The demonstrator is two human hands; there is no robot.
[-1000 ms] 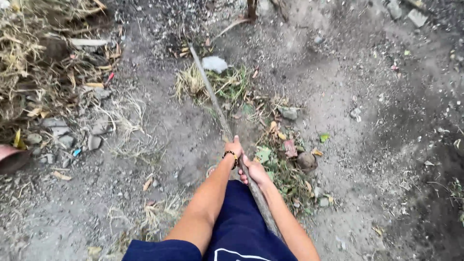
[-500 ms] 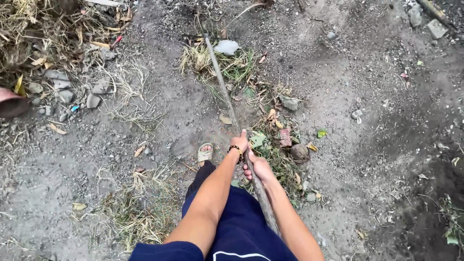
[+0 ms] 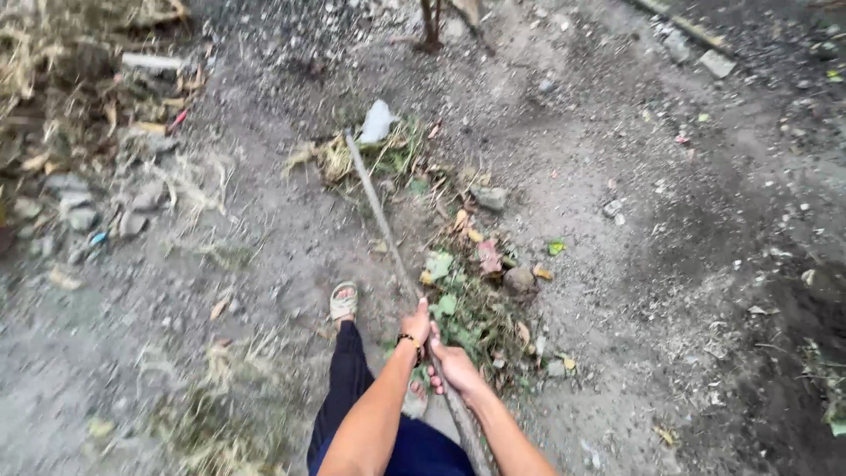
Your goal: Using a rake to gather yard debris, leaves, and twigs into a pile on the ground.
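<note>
Both my hands grip a long grey wooden handle [image 3: 381, 220] that slants from my body up toward a clump of dry grass and litter [image 3: 352, 154]. My left hand [image 3: 418, 323], with a dark bead bracelet at the wrist, is higher on the handle. My right hand [image 3: 452, 364] holds it just below, close to my body. The handle's far end sits in the grass clump beside a pale plastic scrap [image 3: 376, 121]. My left foot in a sandal [image 3: 343, 301] stands on the dirt left of the handle.
A strip of green leaves, dry leaves and small stones [image 3: 480, 291] lies right of the handle. Stones and dry stalks [image 3: 97, 194] crowd the left edge. Grey gravelly dirt [image 3: 670, 264] spreads to the right, and a thin stem [image 3: 429, 26] rises at the top.
The view has shifted and blurred; my hands sit lower in the frame, still on the handle. The handle's far end has dragged the grass clump and plastic scrap slightly leftward and nearer.
</note>
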